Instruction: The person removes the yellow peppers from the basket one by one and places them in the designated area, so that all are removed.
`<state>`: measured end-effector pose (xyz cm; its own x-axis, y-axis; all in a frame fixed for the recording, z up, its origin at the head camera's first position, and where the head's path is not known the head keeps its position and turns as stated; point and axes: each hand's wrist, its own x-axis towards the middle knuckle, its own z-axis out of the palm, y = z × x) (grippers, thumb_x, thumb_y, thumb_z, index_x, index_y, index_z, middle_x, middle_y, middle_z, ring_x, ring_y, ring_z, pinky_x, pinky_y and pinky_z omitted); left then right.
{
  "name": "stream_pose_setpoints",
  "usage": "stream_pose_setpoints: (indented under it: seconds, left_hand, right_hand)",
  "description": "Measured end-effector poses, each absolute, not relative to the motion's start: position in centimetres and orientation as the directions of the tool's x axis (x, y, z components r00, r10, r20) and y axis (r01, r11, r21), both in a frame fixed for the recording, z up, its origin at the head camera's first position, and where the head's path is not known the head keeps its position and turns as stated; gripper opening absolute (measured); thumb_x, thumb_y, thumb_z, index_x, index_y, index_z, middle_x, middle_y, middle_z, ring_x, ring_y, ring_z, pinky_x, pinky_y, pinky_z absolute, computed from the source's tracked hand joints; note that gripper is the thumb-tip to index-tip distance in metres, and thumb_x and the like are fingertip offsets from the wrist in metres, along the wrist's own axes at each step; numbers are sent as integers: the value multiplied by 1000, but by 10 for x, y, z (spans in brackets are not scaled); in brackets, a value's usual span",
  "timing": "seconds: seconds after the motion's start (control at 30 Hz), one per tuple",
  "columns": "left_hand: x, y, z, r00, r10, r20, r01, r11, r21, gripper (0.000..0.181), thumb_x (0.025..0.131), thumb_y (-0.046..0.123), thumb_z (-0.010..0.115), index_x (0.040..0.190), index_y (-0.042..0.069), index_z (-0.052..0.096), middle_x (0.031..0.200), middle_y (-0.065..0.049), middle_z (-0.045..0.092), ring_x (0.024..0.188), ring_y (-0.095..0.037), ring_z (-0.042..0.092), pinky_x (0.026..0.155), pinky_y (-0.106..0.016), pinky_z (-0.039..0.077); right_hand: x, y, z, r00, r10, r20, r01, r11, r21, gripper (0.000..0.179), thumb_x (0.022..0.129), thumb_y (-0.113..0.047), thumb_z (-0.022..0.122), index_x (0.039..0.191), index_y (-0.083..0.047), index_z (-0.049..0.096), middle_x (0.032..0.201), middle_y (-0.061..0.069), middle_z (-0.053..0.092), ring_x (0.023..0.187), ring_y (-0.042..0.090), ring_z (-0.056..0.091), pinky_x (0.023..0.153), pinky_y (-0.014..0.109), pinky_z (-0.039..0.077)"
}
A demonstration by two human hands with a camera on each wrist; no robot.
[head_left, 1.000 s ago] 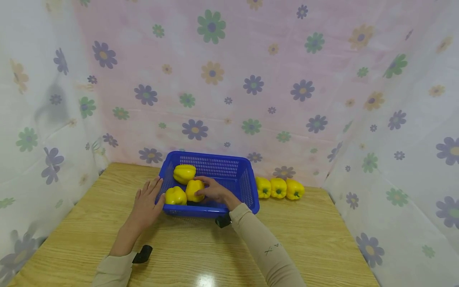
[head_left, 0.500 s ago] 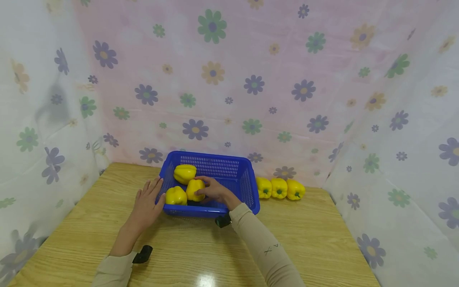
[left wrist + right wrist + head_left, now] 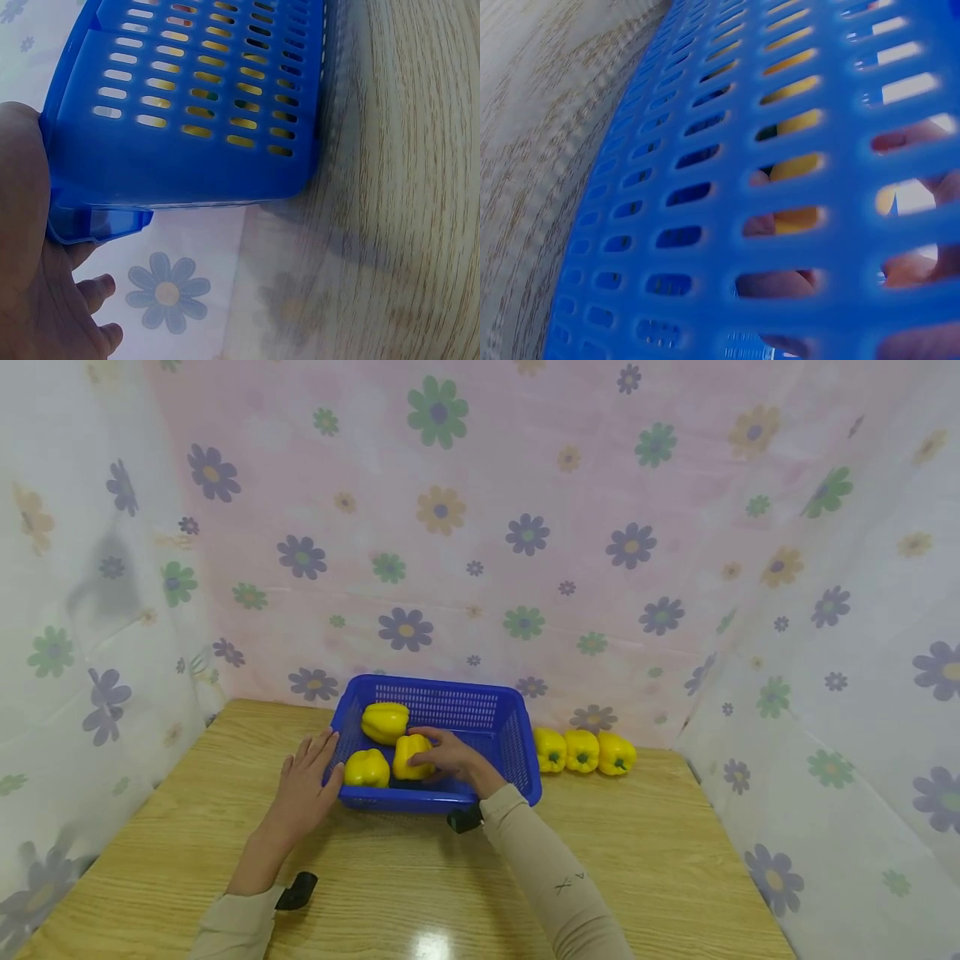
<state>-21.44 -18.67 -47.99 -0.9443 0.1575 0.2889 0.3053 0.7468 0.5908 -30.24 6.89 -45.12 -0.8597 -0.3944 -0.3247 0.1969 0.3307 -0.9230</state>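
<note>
A blue plastic basket point(image 3: 501, 687) with slotted walls stands on the table. Inside its left half lie three yellow bell peppers. My right hand point(image 3: 453, 756) reaches over the front rim and holds the right-hand bell pepper point(image 3: 408, 755) between thumb and fingers. Beside that pepper are a front-left bell pepper point(image 3: 367, 768) and a back-left bell pepper point(image 3: 386, 723). My left hand point(image 3: 303, 785) rests against the basket's left rim, fingers extended. In the right wrist view, the slotted wall point(image 3: 780, 251) partly hides the right fingers and the yellow pepper.
Three more yellow bell peppers point(image 3: 582, 752) sit in a row on the wooden table point(image 3: 390, 885), just right of the basket. A flowered cloth point(image 3: 480, 568) hangs behind the table and along both sides.
The bell pepper in my right hand has shifted slightly right, widening the gap to the front-left pepper. My left hand has stayed at the basket's rim.
</note>
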Motion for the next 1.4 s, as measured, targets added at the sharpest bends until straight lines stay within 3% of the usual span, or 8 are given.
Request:
stream_pose_setpoints:
  seconds: [0.27, 0.57, 0.87, 1.4]
  left_hand:
    - [-213, -186, -478, -943, 154, 296, 306, 752, 584, 59, 108, 25, 43, 158, -4, 29, 166, -25, 23, 151, -55, 10, 114, -77, 6]
    - [-212, -185, -477, -939, 152, 308, 308, 771, 558, 58, 108, 24, 43, 157, -4, 31, 165, -25, 25, 150, -56, 14, 113, -77, 8]
    - [-212, -186, -478, -942, 152, 298, 301, 775, 556, 59, 109, 25, 42, 158, -3, 29, 165, -25, 25, 151, -55, 13, 115, -76, 6]
    - [-214, -186, -479, -945, 149, 293, 296, 773, 561, 59, 108, 25, 43, 158, -2, 29, 166, -24, 24, 152, -53, 10, 115, -76, 5]
  right_hand:
    - [-303, 69, -451, -866, -381, -324, 214, 302, -929, 66, 92, -8, 72, 153, -15, 48, 134, 19, 56, 111, 32, 64, 83, 46, 62]
    - [-301, 70, -451, -919, -288, -269, 207, 227, -952, 65, 90, -11, 74, 150, -13, 52, 135, 20, 57, 106, 30, 65, 80, 45, 62]
    - [-296, 82, -431, -919, -334, -210, 161, 167, -973, 62, 91, -13, 74, 149, -12, 51, 135, 21, 57, 110, 31, 65, 89, 51, 59]
    - [-265, 110, -406, -943, -327, -62, 46, 59, -997, 61, 95, -12, 71, 152, -17, 49, 140, 25, 57, 113, 33, 68, 87, 49, 60]
